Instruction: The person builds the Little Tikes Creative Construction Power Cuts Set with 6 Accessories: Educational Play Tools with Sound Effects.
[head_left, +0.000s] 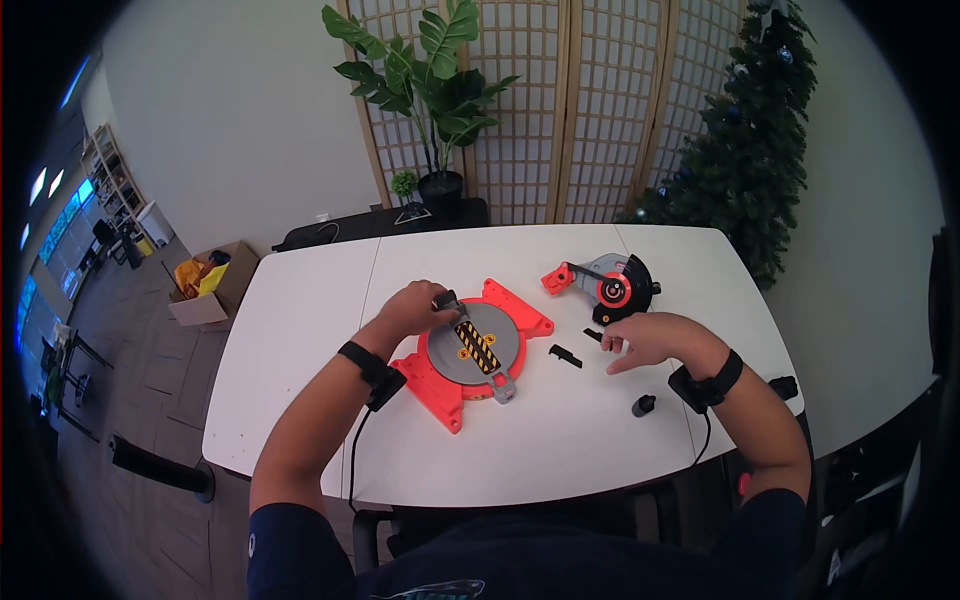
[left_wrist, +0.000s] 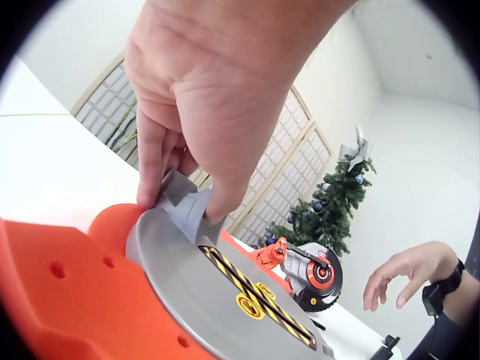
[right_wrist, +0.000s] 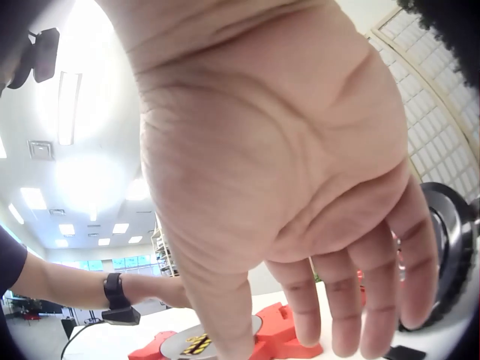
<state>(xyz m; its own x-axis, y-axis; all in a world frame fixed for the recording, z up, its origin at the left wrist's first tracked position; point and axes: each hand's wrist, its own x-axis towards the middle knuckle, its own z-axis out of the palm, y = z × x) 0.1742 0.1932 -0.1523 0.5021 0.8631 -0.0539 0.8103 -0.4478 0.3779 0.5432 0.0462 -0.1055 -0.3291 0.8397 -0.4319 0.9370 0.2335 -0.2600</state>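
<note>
A round grey disc [head_left: 445,352] with a black-and-yellow striped strip lies in an orange-red base [head_left: 432,392] with flared sides. My left hand [head_left: 410,308] pinches a grey bracket [left_wrist: 184,206] at the disc's far-left edge between thumb and fingers. The right hand [head_left: 648,340] holds nothing; its fingers are spread and loosely bent beside a small black piece [head_left: 593,334]. A longer black piece [head_left: 566,357] lies between that hand and the base. In the right wrist view the right palm [right_wrist: 277,165] fills much of the picture, with the fingers pointing down.
Behind the right hand stands a grey, red and black saw-like unit [head_left: 612,288] with a dark toothed wheel. A small dark cylinder [head_left: 643,405] lies nearer the white table's [head_left: 310,290] front edge. Cables hang from both wrist cameras.
</note>
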